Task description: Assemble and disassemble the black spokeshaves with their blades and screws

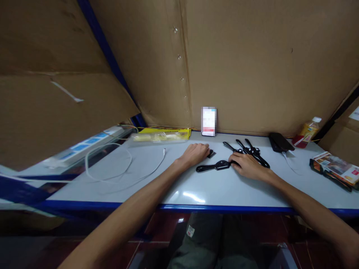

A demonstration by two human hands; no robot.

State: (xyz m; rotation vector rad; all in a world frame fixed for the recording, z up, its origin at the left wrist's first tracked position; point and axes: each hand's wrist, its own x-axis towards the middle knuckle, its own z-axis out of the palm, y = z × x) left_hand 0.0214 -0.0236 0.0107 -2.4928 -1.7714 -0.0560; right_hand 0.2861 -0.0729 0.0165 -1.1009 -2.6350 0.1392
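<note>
A black spokeshave [222,165] lies on the white tabletop in front of me, its handles pointing left and right. My right hand [244,164] has its fingers closed on the spokeshave's right handle, part of which it hides. Further left, my left hand [196,153] is curled down over small dark flat plates [212,153], with its fingertips at their edge. How many plates are under the fingers is hidden. Several more black spokeshaves [254,151] lie together just beyond my right hand, partly covered by it.
A lit phone [209,121] leans on the cardboard wall. Yellow and clear plastic packaging [161,136], a white cable [131,179] and a power strip [86,144] are at left. To the right are a black device [281,142], a drink bottle [307,132] and packaged tools [336,170].
</note>
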